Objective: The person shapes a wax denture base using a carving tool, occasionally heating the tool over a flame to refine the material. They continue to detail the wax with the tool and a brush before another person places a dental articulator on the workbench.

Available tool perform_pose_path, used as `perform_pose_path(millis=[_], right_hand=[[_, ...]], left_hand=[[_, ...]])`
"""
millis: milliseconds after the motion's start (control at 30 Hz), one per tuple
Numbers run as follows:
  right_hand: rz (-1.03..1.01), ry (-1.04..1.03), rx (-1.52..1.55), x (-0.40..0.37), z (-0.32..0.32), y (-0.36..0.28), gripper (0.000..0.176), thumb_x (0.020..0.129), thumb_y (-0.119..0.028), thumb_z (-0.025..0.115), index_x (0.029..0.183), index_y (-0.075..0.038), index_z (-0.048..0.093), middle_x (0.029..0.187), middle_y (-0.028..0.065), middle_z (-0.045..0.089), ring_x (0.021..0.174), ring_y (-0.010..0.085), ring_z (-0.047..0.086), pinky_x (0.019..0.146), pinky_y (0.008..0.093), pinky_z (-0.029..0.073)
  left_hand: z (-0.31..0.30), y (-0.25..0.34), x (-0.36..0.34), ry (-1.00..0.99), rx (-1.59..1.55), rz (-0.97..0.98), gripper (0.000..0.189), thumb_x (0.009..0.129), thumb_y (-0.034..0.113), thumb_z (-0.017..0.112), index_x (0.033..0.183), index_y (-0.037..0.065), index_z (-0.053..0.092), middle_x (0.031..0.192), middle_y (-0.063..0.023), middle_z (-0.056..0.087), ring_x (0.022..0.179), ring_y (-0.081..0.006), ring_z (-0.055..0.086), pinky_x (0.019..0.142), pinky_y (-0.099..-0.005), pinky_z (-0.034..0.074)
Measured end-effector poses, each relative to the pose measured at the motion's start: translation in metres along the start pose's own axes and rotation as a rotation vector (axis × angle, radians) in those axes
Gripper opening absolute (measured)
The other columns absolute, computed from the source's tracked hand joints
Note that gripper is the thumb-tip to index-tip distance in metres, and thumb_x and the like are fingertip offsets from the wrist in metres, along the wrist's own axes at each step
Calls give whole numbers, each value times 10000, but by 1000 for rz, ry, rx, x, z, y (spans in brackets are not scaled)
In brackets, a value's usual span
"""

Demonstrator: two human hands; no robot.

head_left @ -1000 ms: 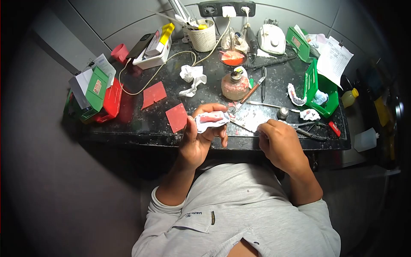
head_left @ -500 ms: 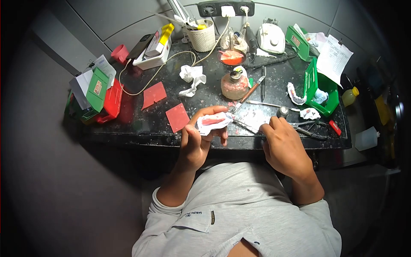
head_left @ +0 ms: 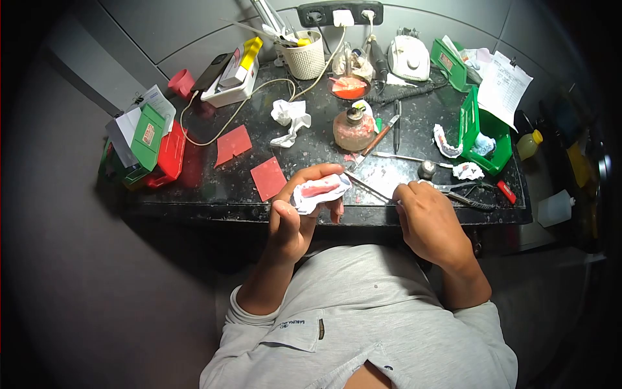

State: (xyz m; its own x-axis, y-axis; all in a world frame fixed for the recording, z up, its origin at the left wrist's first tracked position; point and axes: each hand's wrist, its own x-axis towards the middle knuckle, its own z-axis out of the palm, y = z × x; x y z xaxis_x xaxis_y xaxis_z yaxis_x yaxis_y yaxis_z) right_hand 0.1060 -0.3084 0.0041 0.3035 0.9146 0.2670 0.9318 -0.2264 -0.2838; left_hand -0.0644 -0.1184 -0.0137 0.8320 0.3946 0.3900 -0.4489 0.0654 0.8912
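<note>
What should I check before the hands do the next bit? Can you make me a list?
1. White piece with a pink strip held by the left hand: ok.
2. Thin tool held by the right hand: ok.
3. Tool's far end touching the white piece: cannot tell, they're very close.
4. Round jar standing upright: ok.
5. Flame on the jar: cannot tell.
6. Pink sheet lying near the left hand: ok.

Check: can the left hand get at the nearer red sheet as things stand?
Probably yes: the nearer red sheet lies on the black bench close beside the left hand, with nothing visible between them. That hand holds the white piece, though, so it may have to put it down first.
</note>
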Motion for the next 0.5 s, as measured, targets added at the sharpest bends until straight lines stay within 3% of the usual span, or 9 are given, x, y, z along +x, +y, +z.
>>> perform_pose_path(millis=[200, 267, 300, 400, 500], right_hand=[[-30, -107, 280, -1, -22, -8, 133, 780, 72, 633, 891, 16, 584, 849, 179, 658, 826, 387, 651, 710, 479, 492], [38, -263, 589, 1, -33, -2, 109, 833, 70, 657, 908, 13, 603, 813, 155, 661, 735, 295, 668, 651, 416, 490], [39, -264, 590, 1, -33, 3, 109, 833, 70, 657, 908, 13, 603, 813, 155, 661, 735, 295, 668, 651, 416, 490], [201, -133, 839, 3, -27, 22, 76, 934, 2, 688, 928, 6, 613, 773, 13, 601, 728, 75, 551, 652, 264, 462], [278, -40, 1462, 12, -25, 22, 90, 954, -12, 688, 1009, 0, 619, 879, 25, 637, 791, 84, 619, 721, 252, 521]], left_hand=[[-4, 6, -5, 22, -49, 44, 1118, 903, 872, 311, 1401, -116, 478, 1204, -217, 650, 889, -199, 656, 734, -306, 526], [-1, 14, -9, 108, -79, 94, 1148, 896, 894, 275, 1396, -116, 495, 1208, -256, 639, 841, -199, 652, 699, -272, 495], [-1, 18, -11, 108, -79, 93, 1148, 896, 894, 275, 1396, -116, 495, 1208, -256, 639, 841, -199, 652, 699, -272, 495], [-2, 23, -14, 223, -90, 127, 1132, 913, 886, 238, 1415, -97, 489, 1189, -260, 651, 783, -166, 584, 662, -265, 452], [4, 20, -11, 178, 46, 59, 1113, 931, 870, 225, 1417, -97, 481, 1160, -253, 664, 770, -144, 545, 656, -259, 434]])
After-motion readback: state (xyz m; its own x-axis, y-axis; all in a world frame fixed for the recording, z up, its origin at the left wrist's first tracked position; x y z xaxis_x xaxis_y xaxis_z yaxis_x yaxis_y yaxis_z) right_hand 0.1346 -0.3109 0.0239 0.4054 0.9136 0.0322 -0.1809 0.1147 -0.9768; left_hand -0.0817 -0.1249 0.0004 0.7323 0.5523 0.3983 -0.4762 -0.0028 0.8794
